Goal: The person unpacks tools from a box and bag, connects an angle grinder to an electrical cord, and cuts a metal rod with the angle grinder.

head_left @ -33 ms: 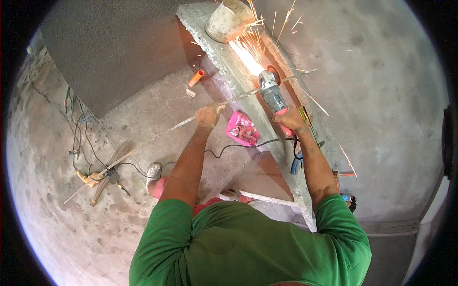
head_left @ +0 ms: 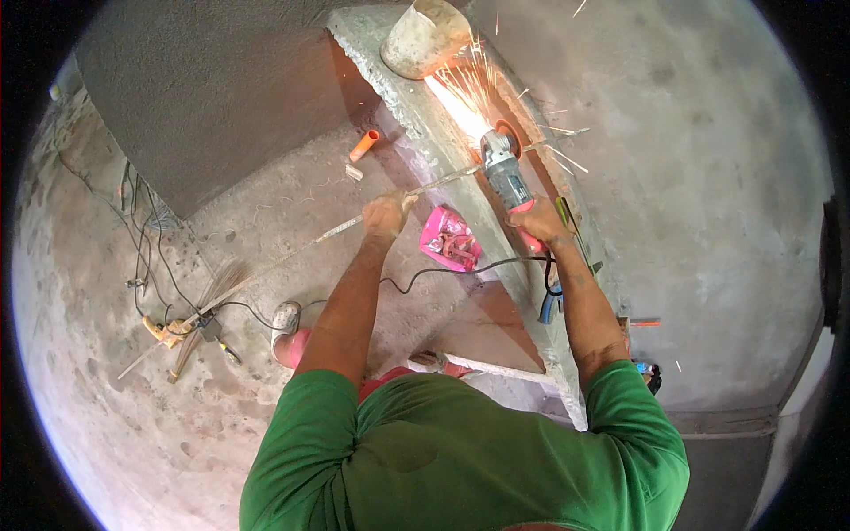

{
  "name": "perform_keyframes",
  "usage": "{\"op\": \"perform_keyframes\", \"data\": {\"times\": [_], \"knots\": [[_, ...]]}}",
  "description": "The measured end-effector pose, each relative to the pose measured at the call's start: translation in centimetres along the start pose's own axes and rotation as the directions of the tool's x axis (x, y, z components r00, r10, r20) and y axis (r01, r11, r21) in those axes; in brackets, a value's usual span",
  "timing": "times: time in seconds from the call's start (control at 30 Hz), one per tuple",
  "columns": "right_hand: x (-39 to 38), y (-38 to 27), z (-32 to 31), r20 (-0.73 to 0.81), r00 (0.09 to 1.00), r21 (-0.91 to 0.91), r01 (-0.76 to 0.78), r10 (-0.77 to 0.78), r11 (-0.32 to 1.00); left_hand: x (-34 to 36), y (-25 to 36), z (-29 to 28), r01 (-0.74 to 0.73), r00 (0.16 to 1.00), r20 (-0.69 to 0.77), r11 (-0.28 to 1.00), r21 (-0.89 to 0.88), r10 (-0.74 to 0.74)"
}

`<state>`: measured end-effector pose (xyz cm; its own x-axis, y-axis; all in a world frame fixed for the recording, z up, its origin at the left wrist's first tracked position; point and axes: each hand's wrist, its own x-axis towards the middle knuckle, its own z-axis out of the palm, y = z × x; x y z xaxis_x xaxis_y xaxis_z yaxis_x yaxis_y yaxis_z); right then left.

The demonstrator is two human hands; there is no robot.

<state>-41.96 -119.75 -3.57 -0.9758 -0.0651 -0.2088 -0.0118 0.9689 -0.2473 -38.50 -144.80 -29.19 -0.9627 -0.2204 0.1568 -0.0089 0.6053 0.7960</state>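
Observation:
My right hand (head_left: 542, 219) is wrapped round the red rear grip of an angle grinder (head_left: 506, 181), a grey and black body with a disc at its far end. Sparks (head_left: 474, 87) fly from the disc toward the upper left and scatter to the right. A long thin metal rod (head_left: 341, 229) runs from the lower left floor up across the concrete ledge, passing at the grinder's head. My left hand (head_left: 387, 215) is closed round this rod, left of the ledge. Where the disc meets the rod is partly hidden by the grinder head.
On the concrete ledge (head_left: 407, 97) stands a dirty white bucket (head_left: 425, 40) in the sparks' path. A pink bag (head_left: 450, 239) and an orange pipe piece (head_left: 364, 146) lie left of it. A black cable (head_left: 416, 276) trails to the grinder. A yellow tool (head_left: 166, 333) lies on the floor.
Only the sparks differ: the bright streaks at the top and right have shifted. Both hands, the rod and the grinder look unmoved.

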Motion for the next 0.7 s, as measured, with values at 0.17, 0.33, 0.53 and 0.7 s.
{"op": "perform_keyframes", "data": {"times": [0.17,0.33,0.53,0.7], "knots": [[0.4,0.6,-0.1,0.031,0.999,-0.017,-0.032,0.033,0.999,0.2,-0.3,0.4,-0.014,1.0,-0.004,1.0,-0.008,0.014],[0.3,0.8,0.1,0.003,0.998,-0.035,-0.058,0.058,0.998,0.1,-0.6,0.8,-0.059,0.996,-0.068,0.998,-0.024,0.057],[-0.2,0.0,0.0,0.004,1.0,-0.018,-0.025,0.025,1.0,0.1,-0.2,0.1,-0.024,1.0,0.015,1.0,-0.007,0.024],[-0.1,-0.4,-0.3,-0.002,0.999,-0.052,-0.049,0.049,0.997,0.3,-0.4,0.0,-0.049,0.999,-0.013,0.999,-0.003,0.049]]}}
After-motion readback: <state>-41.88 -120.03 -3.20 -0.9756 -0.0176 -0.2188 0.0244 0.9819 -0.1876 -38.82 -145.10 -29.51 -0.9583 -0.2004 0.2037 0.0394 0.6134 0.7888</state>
